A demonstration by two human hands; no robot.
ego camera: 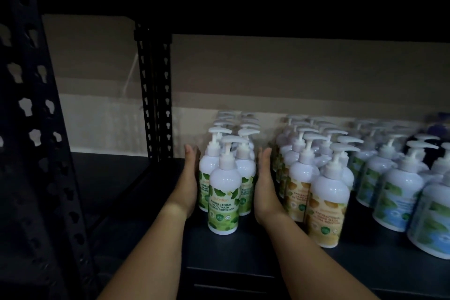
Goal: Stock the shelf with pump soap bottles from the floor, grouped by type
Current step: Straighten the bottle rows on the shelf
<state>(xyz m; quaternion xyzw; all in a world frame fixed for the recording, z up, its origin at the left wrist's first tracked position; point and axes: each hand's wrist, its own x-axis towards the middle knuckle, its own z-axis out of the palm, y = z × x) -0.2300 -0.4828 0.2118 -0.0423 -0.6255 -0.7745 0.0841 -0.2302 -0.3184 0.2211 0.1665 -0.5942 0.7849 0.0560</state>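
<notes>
While both arms reach into the dim shelf (243, 258), my left hand (190, 178) and right hand (264, 182) stand flat, fingers straight, pressed against either side of the green bottles (222, 192), which stand upright in a narrow block running from near to far. Just right of my right hand stand the yellow bottles (326, 204) in rows, then the blue bottles (394, 192), with dark bottles (423, 146) far right, blurred. Cardboard (292, 70) lines the back; a black slotted post (155, 95) rises at left.
</notes>
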